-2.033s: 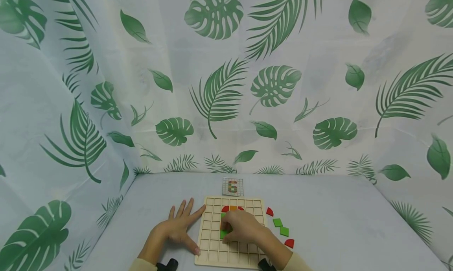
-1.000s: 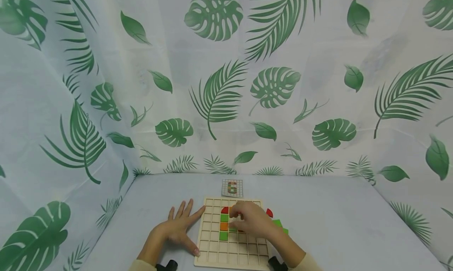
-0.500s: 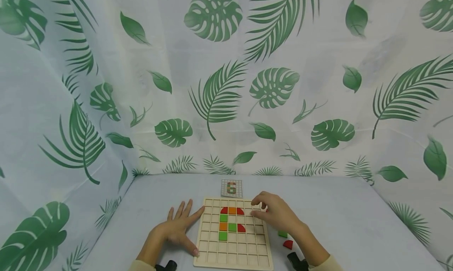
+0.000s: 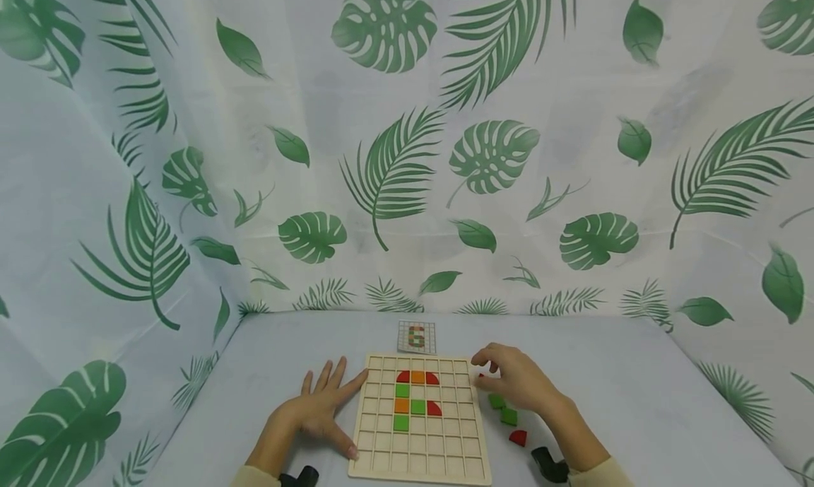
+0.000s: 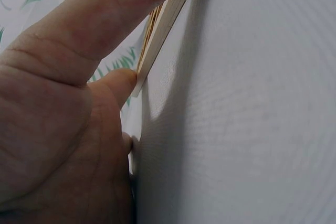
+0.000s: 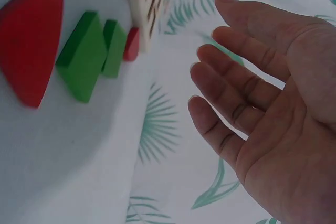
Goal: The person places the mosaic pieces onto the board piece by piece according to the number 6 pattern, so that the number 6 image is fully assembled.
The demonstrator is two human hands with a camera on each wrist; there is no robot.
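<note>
A pale wooden grid board [image 4: 381, 442] lies on the white cloth. Set in its cells are red quarter-round tiles [image 4: 434, 408], orange square tiles [image 4: 402, 406] and green square tiles [image 4: 401, 423]. My left hand [image 4: 318, 409] is spread flat at the board's left side, thumb and index fingertip touching its edge. Just right of the board hovers my right hand [image 4: 520, 379], fingers loosely bent and holding nothing in the right wrist view. Beneath it a loose red tile [image 6: 132, 44] is mostly hidden in the head view.
Two loose green tiles [image 4: 509, 416] and a red quarter-round tile [image 4: 518, 438] lie right of the board. A small card [image 4: 417, 337] with a gridded figure 6 sits behind it. Leaf-printed cloth [image 4: 407, 155] hangs around the table.
My right hand has lifted from the board's middle and moved right, uncovering the tiles there and ending beside the right edge. My left hand stays in place.
</note>
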